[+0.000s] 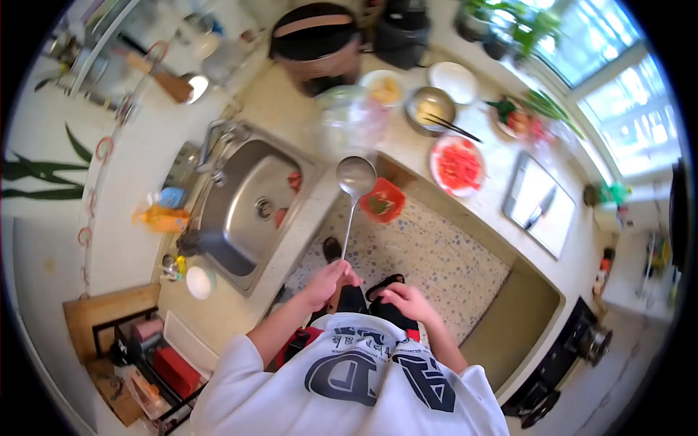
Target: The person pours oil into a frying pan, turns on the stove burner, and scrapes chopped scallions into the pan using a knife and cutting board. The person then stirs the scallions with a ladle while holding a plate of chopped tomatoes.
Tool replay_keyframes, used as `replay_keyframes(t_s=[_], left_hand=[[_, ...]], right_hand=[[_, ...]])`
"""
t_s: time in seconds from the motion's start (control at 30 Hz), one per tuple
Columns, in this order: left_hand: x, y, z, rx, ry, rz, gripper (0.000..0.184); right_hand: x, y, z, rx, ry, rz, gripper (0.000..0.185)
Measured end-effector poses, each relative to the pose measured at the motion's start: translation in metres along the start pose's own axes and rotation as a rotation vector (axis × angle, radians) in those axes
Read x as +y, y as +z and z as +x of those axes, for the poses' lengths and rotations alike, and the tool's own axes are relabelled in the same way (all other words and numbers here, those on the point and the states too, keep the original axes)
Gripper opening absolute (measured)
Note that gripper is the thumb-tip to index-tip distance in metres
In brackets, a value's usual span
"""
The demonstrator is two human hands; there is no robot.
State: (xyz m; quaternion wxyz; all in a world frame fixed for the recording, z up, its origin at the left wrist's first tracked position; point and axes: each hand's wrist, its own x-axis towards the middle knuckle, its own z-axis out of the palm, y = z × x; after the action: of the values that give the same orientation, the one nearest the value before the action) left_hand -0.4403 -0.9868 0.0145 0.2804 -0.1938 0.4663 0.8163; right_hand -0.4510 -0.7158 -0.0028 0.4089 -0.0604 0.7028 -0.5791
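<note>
My left hand (329, 283) is closed round the handle end of a metal ladle (356, 176). The ladle points away from me, its round bowl up near the counter's inner corner. My right hand (407, 300) hangs in front of my body, holding nothing, its fingers loosely stretched to the left. Beyond the ladle's bowl stands a clear plastic bag or bowl (349, 120), blurred. Under and to the right of the bowl, a red basin (382, 201) with some scraps inside is on the floor.
A steel sink (240, 211) with a tap (216, 142) is at left. On the right counter are a plate of chopped red food (457, 165), a metal bowl (441, 97) with chopsticks (454, 128), and a cutting board (550, 227) with a knife (541, 208). A rice cooker (318, 51) stands behind.
</note>
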Motion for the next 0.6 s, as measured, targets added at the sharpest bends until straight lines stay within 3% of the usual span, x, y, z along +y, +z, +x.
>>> replay_keyframes(t_s=[0.13, 0.2, 0.27, 0.33, 0.43, 0.47, 0.5, 0.6], left_hand=[[-0.03, 0.108, 0.037, -0.135, 0.044, 0.139, 0.034], [-0.039, 0.158, 0.051, -0.212, 0.007, 0.121, 0.035], [-0.022, 0.206, 0.058, -0.205, -0.227, 0.282, 0.039], [-0.051, 0.224, 0.082, -0.262, -0.161, 0.297, 0.049], [-0.049, 0.257, 0.106, -0.359, -0.248, 0.248, 0.065], [-0.064, 0.252, 0.13, -0.346, -0.056, 0.293, 0.066], [-0.052, 0.251, 0.149, -0.257, -0.098, 0.335, 0.054], [-0.032, 0.209, 0.225, 0.048, -0.122, 0.308, 0.067]], right_hand=[[-0.006, -0.011, -0.056, 0.002, -0.055, 0.368, 0.038], [-0.006, -0.014, -0.073, 0.174, -0.022, 0.658, 0.037], [-0.019, -0.021, -0.09, 0.405, -0.032, 0.767, 0.034], [-0.024, -0.034, -0.097, 0.649, -0.082, 0.773, 0.028], [-0.019, -0.067, -0.107, 0.689, -0.164, 0.891, 0.026], [-0.02, -0.077, -0.11, 0.745, -0.118, 0.954, 0.025], [-0.01, -0.089, -0.113, 0.733, -0.141, 0.972, 0.025], [0.001, -0.118, -0.122, 0.804, -0.114, 0.918, 0.027]])
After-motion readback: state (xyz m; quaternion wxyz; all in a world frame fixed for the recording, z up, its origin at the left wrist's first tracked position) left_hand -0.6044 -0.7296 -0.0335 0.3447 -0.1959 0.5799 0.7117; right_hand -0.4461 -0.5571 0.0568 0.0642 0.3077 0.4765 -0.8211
